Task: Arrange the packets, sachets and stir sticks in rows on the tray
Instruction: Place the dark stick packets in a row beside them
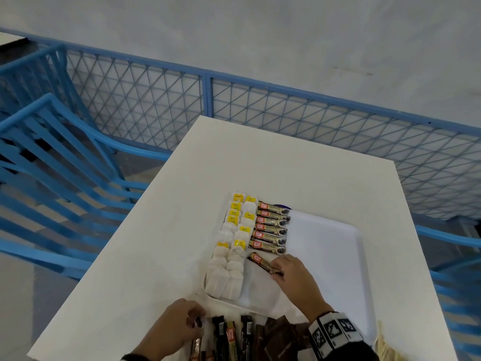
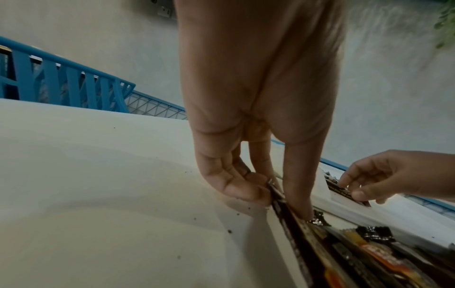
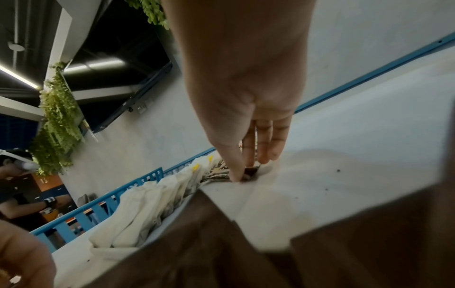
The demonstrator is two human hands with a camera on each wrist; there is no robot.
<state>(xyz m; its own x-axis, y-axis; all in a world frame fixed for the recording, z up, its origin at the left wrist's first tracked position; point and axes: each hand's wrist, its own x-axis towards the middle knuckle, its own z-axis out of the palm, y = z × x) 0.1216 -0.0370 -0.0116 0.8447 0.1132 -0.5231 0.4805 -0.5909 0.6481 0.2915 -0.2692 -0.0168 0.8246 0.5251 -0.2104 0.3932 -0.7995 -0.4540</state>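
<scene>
A white tray (image 1: 335,246) on the table holds two rows of white tea bags (image 1: 229,256) with yellow tags and a row of several dark coffee sachets (image 1: 270,225). My right hand (image 1: 289,272) pinches one more dark coffee sachet (image 1: 260,260), which lies slanted on the tray just below that row; its thumb (image 3: 234,171) and fingers meet on the sachet's end. My left hand (image 1: 192,319) pinches the top end of a dark sachet (image 2: 283,206) in the loose pile of sachets (image 1: 231,337) in front of the tray.
Brown packets (image 1: 278,337) lie under my right wrist at the table's near edge. Pale stir sticks (image 1: 385,345) show at the bottom right. A blue chair (image 1: 52,157) and a blue mesh railing (image 1: 286,113) border the white table (image 1: 286,162).
</scene>
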